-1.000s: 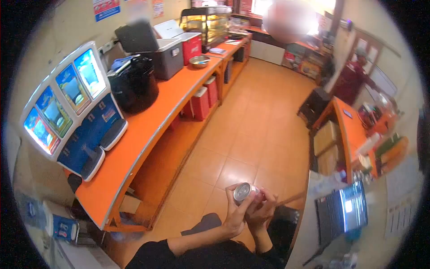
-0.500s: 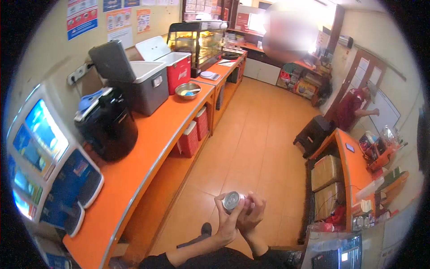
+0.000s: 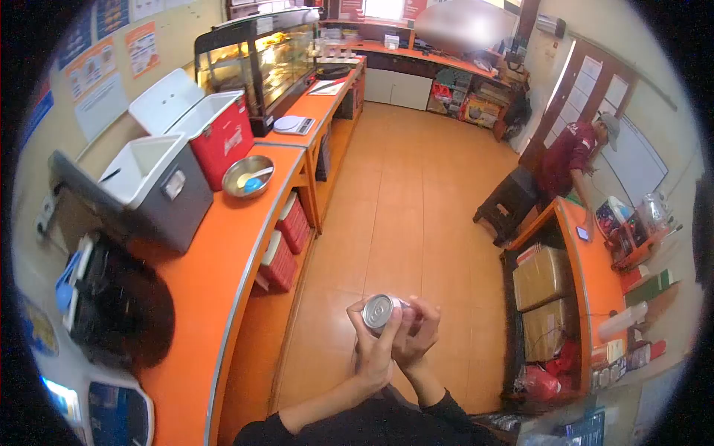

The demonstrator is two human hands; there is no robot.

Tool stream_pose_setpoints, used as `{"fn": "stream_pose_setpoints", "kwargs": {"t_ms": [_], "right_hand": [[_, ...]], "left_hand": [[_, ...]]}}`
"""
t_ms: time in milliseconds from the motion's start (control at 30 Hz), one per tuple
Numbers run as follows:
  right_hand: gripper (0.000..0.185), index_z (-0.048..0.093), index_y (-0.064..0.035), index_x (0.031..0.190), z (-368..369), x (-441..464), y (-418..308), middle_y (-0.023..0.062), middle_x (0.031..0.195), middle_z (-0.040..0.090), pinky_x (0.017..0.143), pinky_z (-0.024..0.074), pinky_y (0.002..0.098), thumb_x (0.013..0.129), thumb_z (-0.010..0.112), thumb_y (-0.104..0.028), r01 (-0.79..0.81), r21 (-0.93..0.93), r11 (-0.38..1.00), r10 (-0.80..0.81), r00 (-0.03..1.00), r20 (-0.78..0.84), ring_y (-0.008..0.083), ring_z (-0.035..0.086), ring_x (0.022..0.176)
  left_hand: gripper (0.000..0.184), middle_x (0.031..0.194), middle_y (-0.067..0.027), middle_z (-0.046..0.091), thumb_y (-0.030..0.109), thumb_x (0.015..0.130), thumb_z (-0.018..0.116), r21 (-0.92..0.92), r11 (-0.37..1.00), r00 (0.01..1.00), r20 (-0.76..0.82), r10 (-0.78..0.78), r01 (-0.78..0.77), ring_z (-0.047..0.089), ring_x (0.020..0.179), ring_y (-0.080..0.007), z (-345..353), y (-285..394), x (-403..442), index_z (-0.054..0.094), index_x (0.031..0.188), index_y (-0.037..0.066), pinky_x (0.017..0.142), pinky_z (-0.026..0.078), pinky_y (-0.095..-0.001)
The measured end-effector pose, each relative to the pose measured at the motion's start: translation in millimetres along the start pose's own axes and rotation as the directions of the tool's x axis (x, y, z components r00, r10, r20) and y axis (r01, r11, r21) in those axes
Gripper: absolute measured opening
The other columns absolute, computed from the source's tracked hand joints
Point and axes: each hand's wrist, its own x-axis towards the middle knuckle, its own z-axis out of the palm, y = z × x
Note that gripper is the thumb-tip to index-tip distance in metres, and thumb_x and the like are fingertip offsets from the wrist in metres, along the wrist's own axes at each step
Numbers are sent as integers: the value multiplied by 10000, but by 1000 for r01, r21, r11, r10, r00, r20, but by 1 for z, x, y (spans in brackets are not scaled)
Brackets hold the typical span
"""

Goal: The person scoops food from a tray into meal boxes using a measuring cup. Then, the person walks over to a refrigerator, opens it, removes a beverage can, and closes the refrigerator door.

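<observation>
A silver-topped can [image 3: 378, 312] is held in front of my body, over the tiled floor. My left hand [image 3: 374, 353] wraps round it, with the thumb along its side. Close against it on the right, my right hand [image 3: 415, 334] has its fingers curled at the can's side; what those fingers touch is partly hidden. The can's lid faces up towards the camera, tilted, and its pull tab shows.
Along the left, an orange counter [image 3: 195, 297] bears a black container [image 3: 123, 305], a grey cooler [image 3: 175, 193], a red cooler [image 3: 223, 141] and a metal bowl [image 3: 248, 177]. At right, a person in maroon [image 3: 565, 160] leans over an orange desk [image 3: 595, 286], near a black stool [image 3: 509, 202].
The view has moved forward along the counter, and the drink dispenser has slid towards the lower left edge. Both hands still hold the can. The other person now reaches down to the desk.
</observation>
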Motion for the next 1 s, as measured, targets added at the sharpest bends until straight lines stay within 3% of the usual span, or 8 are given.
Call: {"fn": "stream_pose_setpoints", "kwargs": {"t_ms": [200, 300, 367, 433, 500, 667, 833, 1000], "right_hand": [[124, 562, -1, 993, 94, 86, 120, 138, 818, 609, 597, 453, 345, 894, 576, -73, -184, 83, 979, 192, 977, -98, 244, 538, 639], [135, 554, 24, 1008, 127, 134, 179, 115, 823, 557, 661, 445, 330, 903, 529, -56, 5, 30, 1000, -4, 999, -39, 200, 514, 694], [158, 557, 39, 1021, 147, 170, 204, 127, 836, 583, 660, 444, 330, 873, 532, -11, -266, 199, 943, 235, 958, 162, 212, 550, 717], [168, 594, 34, 996, 169, 210, 238, 141, 866, 617, 686, 466, 326, 834, 547, 29, -309, 151, 939, 268, 932, 242, 218, 601, 776], [144, 633, 20, 943, 193, 248, 263, 144, 865, 638, 711, 488, 315, 810, 578, 31, -283, 197, 939, 175, 883, 435, 228, 628, 797], [98, 646, -4, 868, 259, 320, 346, 125, 820, 623, 641, 499, 318, 771, 636, 8, -212, 130, 969, 116, 848, 518, 249, 629, 739], [106, 617, -15, 828, 339, 388, 443, 117, 796, 606, 586, 491, 340, 741, 677, -22, 111, 25, 994, -105, 811, 576, 271, 607, 694], [166, 564, -12, 841, 408, 456, 557, 153, 831, 562, 642, 496, 385, 766, 658, -126, 115, -113, 987, -20, 783, 622, 315, 585, 744]], "left_hand": [[360, 1119, -28, 483, 148, 920, 630, 78, 996, 998, 54, 32, -36, 474, 1059, -125, 62, -29, 166, 363, 1160, 168, 908, 414, -297], [330, 1106, -32, 501, 185, 936, 611, 66, 998, 998, 55, 12, -16, 488, 1039, -123, 89, -31, 250, 373, 1164, 165, 880, 426, -284], [310, 1101, -33, 509, 204, 945, 599, 37, 999, 999, 40, -9, 7, 496, 1027, -120, 102, -23, 303, 384, 1162, 158, 865, 432, -275], [356, 1044, -39, 525, 243, 915, 648, -23, 996, 993, 84, -86, 88, 516, 941, -95, 112, -13, 353, 402, 1138, 114, 787, 435, -250], [337, 1033, -35, 529, 265, 914, 649, -7, 995, 990, 93, -102, 103, 512, 923, -77, 117, -17, 403, 429, 1116, 110, 734, 428, -224], [337, 1018, -40, 540, 262, 908, 656, 49, 991, 984, 121, -129, 124, 531, 905, -86, 145, -30, 530, 432, 1099, 97, 718, 454, -229], [329, 977, -43, 545, 235, 906, 660, 142, 980, 968, 188, -165, 140, 545, 864, -86, 192, -43, 665, 428, 1093, 95, 716, 463, -220], [311, 961, -35, 533, 223, 913, 652, 334, 934, 951, 228, -209, 125, 537, 872, -85, 247, -67, 812, 424, 1078, 91, 740, 463, -233]]}}
